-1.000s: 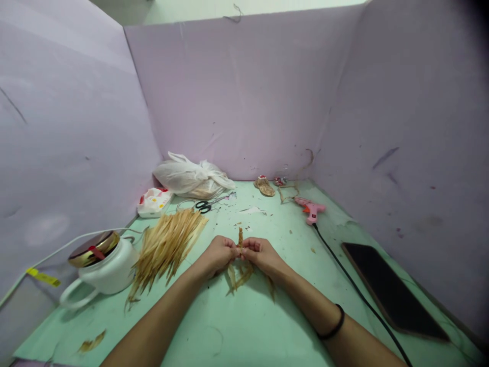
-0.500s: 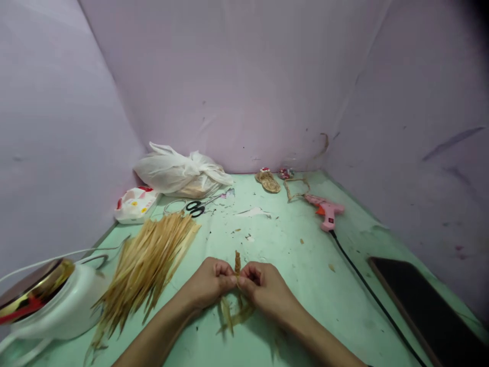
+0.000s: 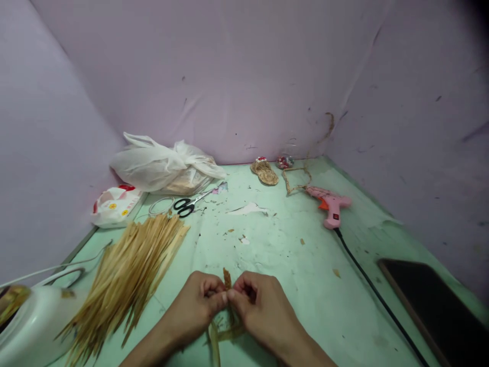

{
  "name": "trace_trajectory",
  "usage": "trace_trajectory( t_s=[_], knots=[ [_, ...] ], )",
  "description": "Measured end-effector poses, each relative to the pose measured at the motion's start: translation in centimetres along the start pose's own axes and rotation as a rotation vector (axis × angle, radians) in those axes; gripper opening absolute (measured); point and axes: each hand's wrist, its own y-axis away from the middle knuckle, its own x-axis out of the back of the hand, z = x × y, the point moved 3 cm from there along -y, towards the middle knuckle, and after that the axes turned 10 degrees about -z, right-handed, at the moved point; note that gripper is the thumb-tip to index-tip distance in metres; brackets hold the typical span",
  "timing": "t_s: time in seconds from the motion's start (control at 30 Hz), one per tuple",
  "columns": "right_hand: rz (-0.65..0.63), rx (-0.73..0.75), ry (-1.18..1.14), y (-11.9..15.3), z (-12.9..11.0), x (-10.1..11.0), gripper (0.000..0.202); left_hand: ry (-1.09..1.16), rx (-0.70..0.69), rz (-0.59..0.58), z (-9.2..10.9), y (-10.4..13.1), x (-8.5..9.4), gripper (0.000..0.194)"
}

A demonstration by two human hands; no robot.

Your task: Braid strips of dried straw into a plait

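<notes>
Head view: left hand (image 3: 191, 308) and right hand (image 3: 265, 311) both pinching a narrow brown braided plant-fibre strip (image 3: 226, 278), thumbs nearly meeting at it, low centre above the pale green tabletop (image 3: 278, 229). Braided end pokes up past the fingers; loose tan strands (image 3: 214, 341) trail below. Bundle of flat straw-coloured strips (image 3: 132, 280) lies left; pink plastic glue gun (image 3: 333, 206) right, well apart. Can't tell from here if the braid touches the table.

The fingers (image 3: 218, 303) hide part of the braid (image 3: 226, 278); picture edges crop the white pot (image 3: 49, 321) and phone (image 3: 439, 308).
</notes>
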Motion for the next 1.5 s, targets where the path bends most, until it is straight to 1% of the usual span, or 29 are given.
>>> trace_trajectory(
  t_s=[0.1, 0.17, 0.23, 0.3, 0.37, 0.47, 0.5, 0.57, 0.63, 0.7, 0.77, 0.83, 0.9, 0.93, 1.0, 1.07, 1.1, 1.13, 1.17, 1.23, 1.3, 1.33, 1.4, 1.5],
  knots=[
    [0.071, -0.041, 0.067, 0.3, -0.2, 0.5, 0.015, -0.01, 0.007, 0.123, 0.0, 0.3, -0.3, 0.025],
    [0.081, -0.049, 0.036, 0.5, -0.4, 0.4, 0.017, 0.008, 0.019, 0.212, 0.0, 0.4, -0.5, 0.022],
    [0.073, -0.023, -0.005, 0.8, -0.6, 0.0, 0.019, 0.052, 0.008, 0.29, 0.2, 0.4, -0.6, 0.018],
    [0.086, 0.071, 0.025, 1.2, -0.8, -0.6, 0.021, 0.169, -0.003, 0.352, 0.4, 0.3, -0.7, 0.013],
    [0.121, 0.25, 0.161, 1.7, -1.2, -1.1, 0.022, 0.332, 0.013, 0.383, 0.5, 0.1, -0.8, 0.01],
    [0.151, 0.529, 0.478, 2.4, -1.5, -2.0, 0.024, 0.498, 0.07, 0.379, 0.5, 0.2, -1.0, 0.012],
    [0.155, 0.59, 0.583, 2.6, -1.5, -2.4, 0.026, 0.523, 0.082, 0.367, 0.5, 0.3, -1.0, 0.015],
    [0.165, 0.662, 0.765, 2.8, -1.5, -2.9, 0.029, 0.572, 0.094, 0.334, 0.4, 0.6, -1.1, 0.02],
    [0.164, 0.694, 0.895, 2.9, -1.5, -3.4, 0.034, 0.594, 0.091, 0.307, 0.2, 0.9, -1.1, 0.021],
    [0.132, 0.69, 0.975, 2.9, -1.5, -3.8, 0.044, 0.586, 0.074, 0.291, -0.1, 1.0, -1.2, 0.018],
    [0.083, 0.662, 1.007, 2.9, -1.6, -4.0, 0.053, 0.565, 0.047, 0.282, -0.3, 1.0, -1.2, 0.017],
    [0.047, 0.641, 0.989, 3.1, -1.9, -3.8, 0.058, 0.539, 0.009, 0.28, -0.4, 1.0, -1.0, 0.018],
    [0.037, 0.645, 0.927, 3.5, -2.2, -3.4, 0.058, 0.506, -0.038, 0.288, -0.3, 1.0, -0.6, 0.021],
    [0.051, 0.653, 0.876, 3.7, -2.4, -3.1, 0.053, 0.487, -0.064, 0.295, -0.2, 1.0, -0.3, 0.023],
    [0.146, 0.687, 0.72, 4.0, -2.9, -2.2, 0.038, 0.447, -0.115, 0.309, -0.1, 1.1, 0.1, 0.026],
    [0.289, 0.695, 0.491, 4.1, -3.2, -1.2, 0.027, 0.407, -0.153, 0.321, -0.2, 1.2, 0.2, 0.029],
    [0.344, 0.659, 0.358, 4.0, -3.1, -0.7, 0.024, 0.388, -0.166, 0.326, -0.3, 1.2, 0.2, 0.03],
    [0.36, 0.594, 0.222, 3.6, -2.9, -0.3, 0.022, 0.37, -0.176, 0.328, -0.4, 1.1, 0.2, 0.031],
    [0.333, 0.506, 0.086, 3.1, -2.6, -0.1, 0.019, 0.351, -0.184, 0.33, -0.5, 1.0, 0.2, 0.032],
    [0.206, 0.302, -0.207, 2.0, -2.0, 0.0, 0.018, 0.311, -0.198, 0.326, -0.7, 0.8, 0.0, 0.033],
    [0.086, 0.135, -0.481, 1.2, -1.6, -0.3, 0.025, 0.266, -0.212, 0.315, -0.7, 0.7, -0.1, 0.032],
    [0.043, 0.076, -0.579, 1.0, -1.5, -0.5, 0.028, 0.244, -0.219, 0.306, -0.7, 0.6, -0.2, 0.031],
    [-0.052, 0.025, -0.682, 0.9, -1.6, -1.0, 0.031, 0.205, -0.232, 0.286, -0.5, 0.6, -0.5, 0.03],
    [-0.214, 0.053, -0.71, 1.0, -1.9, -1.8, 0.032, 0.175, -0.241, 0.244, -0.2, 0.8, -1.1, 0.028]
  ],
)
